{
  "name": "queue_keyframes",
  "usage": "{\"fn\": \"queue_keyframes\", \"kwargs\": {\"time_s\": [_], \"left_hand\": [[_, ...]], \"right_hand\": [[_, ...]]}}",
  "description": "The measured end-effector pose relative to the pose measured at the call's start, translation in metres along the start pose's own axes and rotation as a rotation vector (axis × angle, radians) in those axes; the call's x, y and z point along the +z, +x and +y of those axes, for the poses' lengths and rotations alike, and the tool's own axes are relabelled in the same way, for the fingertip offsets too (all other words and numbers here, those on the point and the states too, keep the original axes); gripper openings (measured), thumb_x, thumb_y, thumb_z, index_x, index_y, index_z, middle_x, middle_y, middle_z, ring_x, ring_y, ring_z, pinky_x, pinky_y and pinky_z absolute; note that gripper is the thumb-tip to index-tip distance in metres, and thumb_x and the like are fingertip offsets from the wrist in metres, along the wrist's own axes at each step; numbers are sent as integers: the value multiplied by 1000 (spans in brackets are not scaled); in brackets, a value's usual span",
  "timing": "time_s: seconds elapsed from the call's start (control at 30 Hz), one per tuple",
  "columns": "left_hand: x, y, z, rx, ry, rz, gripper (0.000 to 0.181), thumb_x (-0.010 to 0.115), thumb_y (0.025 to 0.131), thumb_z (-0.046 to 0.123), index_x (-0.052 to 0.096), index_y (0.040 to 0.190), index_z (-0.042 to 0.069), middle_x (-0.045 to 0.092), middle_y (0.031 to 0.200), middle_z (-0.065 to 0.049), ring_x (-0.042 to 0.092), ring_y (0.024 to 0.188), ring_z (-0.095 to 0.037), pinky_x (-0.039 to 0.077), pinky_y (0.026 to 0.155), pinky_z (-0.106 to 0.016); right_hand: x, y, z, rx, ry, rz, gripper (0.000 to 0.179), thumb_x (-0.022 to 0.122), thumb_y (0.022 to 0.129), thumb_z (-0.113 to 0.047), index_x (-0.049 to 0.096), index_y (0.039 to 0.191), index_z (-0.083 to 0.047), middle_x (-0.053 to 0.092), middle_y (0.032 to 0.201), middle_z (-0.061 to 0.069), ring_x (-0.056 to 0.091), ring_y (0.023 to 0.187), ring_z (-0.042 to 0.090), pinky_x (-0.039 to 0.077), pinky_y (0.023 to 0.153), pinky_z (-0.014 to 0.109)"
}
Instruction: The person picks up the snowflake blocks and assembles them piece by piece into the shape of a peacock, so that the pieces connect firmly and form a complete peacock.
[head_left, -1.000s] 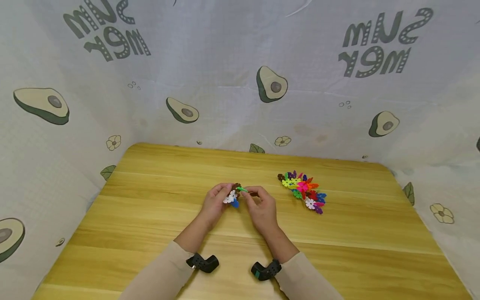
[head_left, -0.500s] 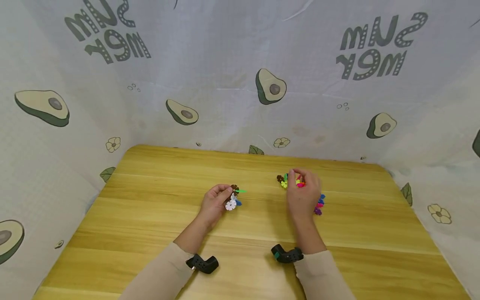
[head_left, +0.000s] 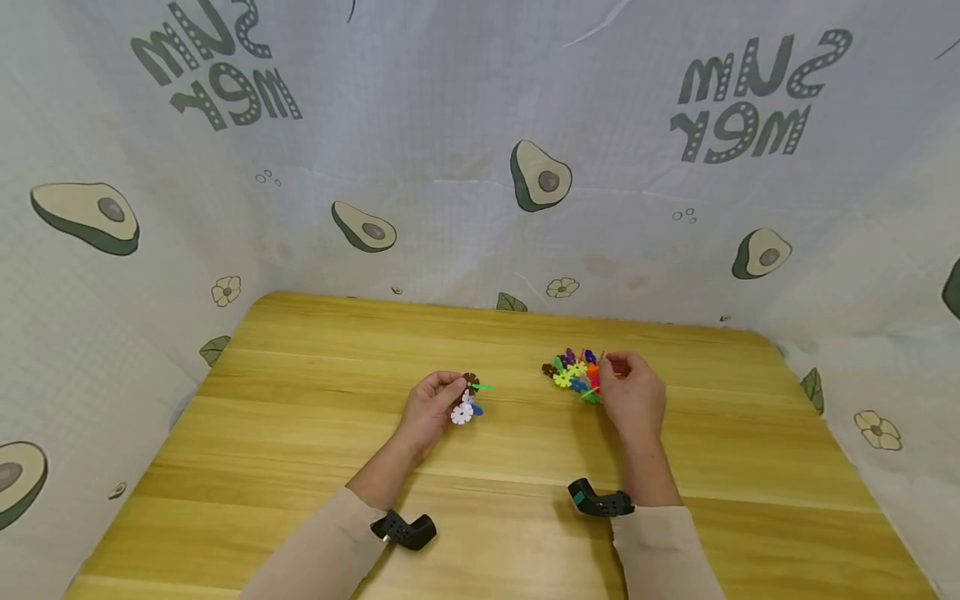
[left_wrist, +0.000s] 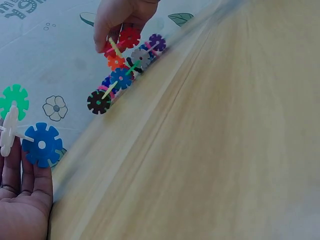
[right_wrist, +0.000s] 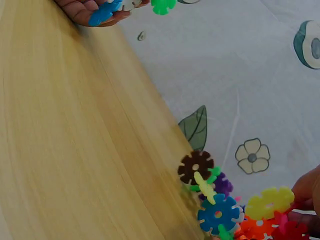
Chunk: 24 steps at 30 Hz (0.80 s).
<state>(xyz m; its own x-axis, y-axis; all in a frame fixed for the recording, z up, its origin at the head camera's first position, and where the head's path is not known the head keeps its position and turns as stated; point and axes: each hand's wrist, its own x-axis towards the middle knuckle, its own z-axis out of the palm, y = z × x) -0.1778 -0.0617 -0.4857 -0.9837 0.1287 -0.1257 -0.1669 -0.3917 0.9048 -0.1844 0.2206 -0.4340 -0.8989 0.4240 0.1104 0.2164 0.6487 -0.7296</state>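
Observation:
My left hand (head_left: pixel 429 412) pinches a small assembly of notched snowflake discs between thumb and fingers. In it are a brown disc (head_left: pixel 471 382), a white disc (head_left: pixel 462 414), a green disc (left_wrist: pixel 14 100) seen edge-on from the head, and a blue disc (left_wrist: pixel 42 145). Farther right, my right hand (head_left: pixel 636 400) grips the right end of a larger multicolored cluster of snowflake discs (head_left: pixel 567 377). Its fingers are at the red disc (left_wrist: pixel 129 38) and a yellow disc (right_wrist: pixel 270 203). The hand hides part of the cluster's right side.
Both hands are over a wooden table (head_left: pixel 315 350). A white cloth (head_left: pixel 450 125) printed with avocados, flowers and letters hangs behind it and at the sides. Black wrist cameras (head_left: pixel 408 529) sit at both cuffs.
My right hand has left the small assembly, moved right and taken hold of the large cluster. The cluster is shifted slightly left and turned, with a blue disc now showing. My left hand stays put.

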Motion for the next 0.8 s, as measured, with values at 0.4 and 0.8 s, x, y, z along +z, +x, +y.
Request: {"fn": "queue_keyframes", "kwargs": {"time_s": [0.4, 0.8], "left_hand": [[-1, 1, 0, -5, 15, -6, 4, 59, 101, 7, 63, 101, 5, 68, 93, 8, 63, 86, -3, 53, 72, -13], [-2, 2, -1, 7, 10, -12, 5, 61, 101, 8, 61, 103, 3, 67, 92, 6, 62, 85, -4, 53, 72, -13]], "right_hand": [[-2, 1, -2, -116, -147, -232, 40, 63, 101, -29, 62, 132, -3, 63, 127, 24, 60, 113, 39, 57, 96, 51], [2, 0, -2, -163, -256, -256, 48, 65, 100, -30, 58, 137, -1, 60, 137, 28, 60, 120, 44, 56, 99, 56]]}}
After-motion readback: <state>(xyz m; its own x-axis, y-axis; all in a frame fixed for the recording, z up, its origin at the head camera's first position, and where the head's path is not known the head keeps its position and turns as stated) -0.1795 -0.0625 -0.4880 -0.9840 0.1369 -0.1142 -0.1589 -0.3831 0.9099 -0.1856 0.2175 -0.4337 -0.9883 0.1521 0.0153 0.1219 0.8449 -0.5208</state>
